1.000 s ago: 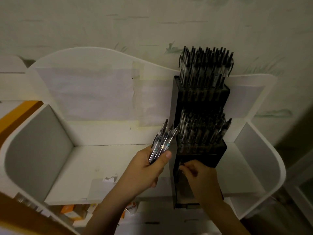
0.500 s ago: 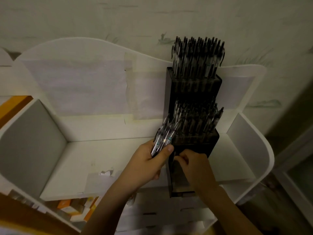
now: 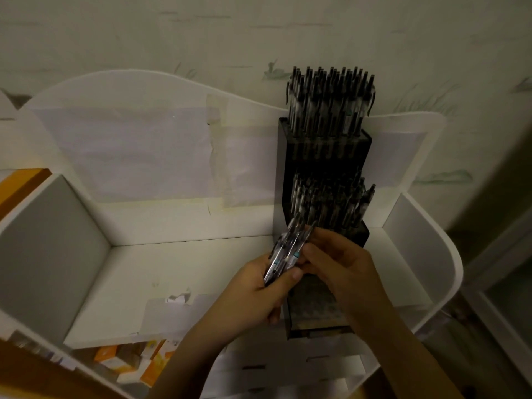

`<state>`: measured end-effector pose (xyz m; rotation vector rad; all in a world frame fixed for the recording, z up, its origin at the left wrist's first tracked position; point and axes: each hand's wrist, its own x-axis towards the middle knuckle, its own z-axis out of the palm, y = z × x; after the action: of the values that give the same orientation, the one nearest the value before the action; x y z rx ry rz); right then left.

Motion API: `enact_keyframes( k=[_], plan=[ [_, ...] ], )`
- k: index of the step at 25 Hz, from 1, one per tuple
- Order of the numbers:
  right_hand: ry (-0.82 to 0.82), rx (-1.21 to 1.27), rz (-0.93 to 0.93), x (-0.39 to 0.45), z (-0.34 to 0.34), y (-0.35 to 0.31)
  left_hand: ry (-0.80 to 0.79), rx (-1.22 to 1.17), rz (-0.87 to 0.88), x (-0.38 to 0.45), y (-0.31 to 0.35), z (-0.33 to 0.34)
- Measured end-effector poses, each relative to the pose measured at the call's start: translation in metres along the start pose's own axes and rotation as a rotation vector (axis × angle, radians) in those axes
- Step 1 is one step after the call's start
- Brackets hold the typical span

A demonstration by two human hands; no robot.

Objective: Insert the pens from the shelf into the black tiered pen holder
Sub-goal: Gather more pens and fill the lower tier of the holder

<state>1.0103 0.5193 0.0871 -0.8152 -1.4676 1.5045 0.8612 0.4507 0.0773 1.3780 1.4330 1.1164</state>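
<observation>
Since 0.5 s ago, right hand [image 3: 342,263] is brought up from lowest tier to pen bundle [image 3: 285,251] | bundle gripped by left hand [image 3: 259,295]; right fingers [image 3: 312,250] pinching one pen | black tiered pen holder [image 3: 322,226] on shelf [image 3: 172,269], upper tiers full | risk: loosened grip, pens spilled.

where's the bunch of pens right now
In the head view, the bunch of pens is gripped in the left hand, just left of the black holder's lower tiers.
</observation>
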Motion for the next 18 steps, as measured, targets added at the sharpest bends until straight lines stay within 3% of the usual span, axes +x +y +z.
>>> enact_keyframes(
  k=[10, 14, 18],
  plan=[
    [0.281, 0.123, -0.027, 0.005, -0.026, -0.024, 0.012, 0.06, -0.021, 0.001, -0.003, -0.005],
    [0.372, -0.128, -0.183, 0.005, -0.038, -0.026, 0.094, 0.11, -0.052, 0.005, -0.006, -0.01],
    [0.36, -0.44, -0.321, 0.003, -0.035, 0.007, 0.129, 0.116, -0.068, 0.008, -0.008, -0.013]
  ],
)
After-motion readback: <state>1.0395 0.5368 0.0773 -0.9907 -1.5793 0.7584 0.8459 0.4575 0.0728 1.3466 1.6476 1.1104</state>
